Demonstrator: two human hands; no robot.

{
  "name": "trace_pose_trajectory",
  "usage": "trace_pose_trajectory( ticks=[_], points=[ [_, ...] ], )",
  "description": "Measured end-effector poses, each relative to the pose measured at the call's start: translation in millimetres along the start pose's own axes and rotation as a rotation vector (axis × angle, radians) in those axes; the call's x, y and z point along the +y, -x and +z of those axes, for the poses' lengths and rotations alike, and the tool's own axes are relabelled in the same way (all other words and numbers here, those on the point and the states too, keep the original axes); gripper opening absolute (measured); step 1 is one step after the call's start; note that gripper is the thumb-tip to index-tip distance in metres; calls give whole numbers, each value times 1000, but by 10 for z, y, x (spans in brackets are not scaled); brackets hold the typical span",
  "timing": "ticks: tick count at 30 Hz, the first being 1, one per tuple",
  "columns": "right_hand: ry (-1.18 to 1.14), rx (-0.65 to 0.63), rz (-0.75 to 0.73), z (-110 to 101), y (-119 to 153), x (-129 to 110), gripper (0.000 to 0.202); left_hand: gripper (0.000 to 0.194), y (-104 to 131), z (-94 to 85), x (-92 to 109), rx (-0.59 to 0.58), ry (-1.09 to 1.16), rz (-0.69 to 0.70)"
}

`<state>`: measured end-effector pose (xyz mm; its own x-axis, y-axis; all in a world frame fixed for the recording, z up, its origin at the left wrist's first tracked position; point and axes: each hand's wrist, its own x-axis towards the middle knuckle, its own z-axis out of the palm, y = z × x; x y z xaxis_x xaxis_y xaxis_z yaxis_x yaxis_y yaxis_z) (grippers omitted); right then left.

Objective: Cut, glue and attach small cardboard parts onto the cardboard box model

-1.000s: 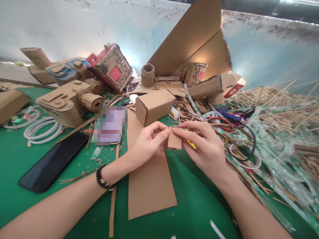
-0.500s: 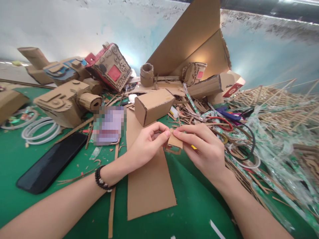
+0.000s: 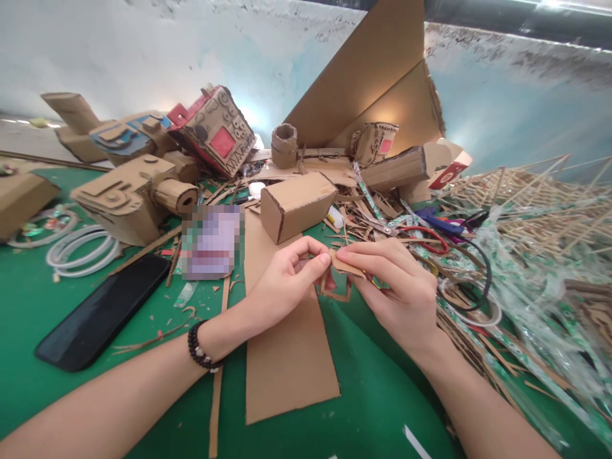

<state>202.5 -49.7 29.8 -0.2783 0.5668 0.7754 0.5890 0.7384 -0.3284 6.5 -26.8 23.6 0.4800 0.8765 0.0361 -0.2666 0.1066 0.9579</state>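
My left hand [image 3: 291,274] is closed in a pinch, thumb against fingertips, on a thin cardboard frame [image 3: 340,297] with an open middle that hangs below the fingers. Close beside it, my right hand [image 3: 394,280] pinches a small flat cardboard piece [image 3: 350,270] between thumb and fingers. The two pieces meet or overlap at the fingertips; whether they are joined I cannot tell. A bit of yellow shows under my right hand, its kind hidden. Under my left wrist lies a long cardboard sheet [image 3: 291,382], and just beyond it stands a closed cardboard box [image 3: 301,201].
Left are a black phone [image 3: 102,312], coiled white tubing [image 3: 79,252] and a cardboard camera model [image 3: 129,194]. Red-handled scissors [image 3: 430,239], a hot glue gun [image 3: 437,220], wooden sticks [image 3: 530,197] and plastic wrap [image 3: 540,306] crowd the right. Cardboard scraps litter the green table [image 3: 382,395].
The small cardboard piece has tilted and swung right, so more of the frame's opening shows beneath it. Both hands stay nearly in place, and the view has shifted slightly.
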Motion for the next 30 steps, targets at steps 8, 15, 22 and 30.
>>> trace_pose_trajectory(
  ticks=[8, 15, 22, 30],
  points=[
    [39, -25, -58, -16, 13, 8, 29, 33, -6, 4, 18, 39, 72, -50],
    [37, -27, -56, -8, 18, -12, 32, 30, -20, 14, 64, 78, -67, 26],
    [-1, -4, -57, -15, 1, -29, 31, 27, -11, -13, 39, 44, -93, 76],
    [-8, -5, -11, -23, -14, -41, 33, 28, 5, 4, 24, 27, 3, -16]
  ],
)
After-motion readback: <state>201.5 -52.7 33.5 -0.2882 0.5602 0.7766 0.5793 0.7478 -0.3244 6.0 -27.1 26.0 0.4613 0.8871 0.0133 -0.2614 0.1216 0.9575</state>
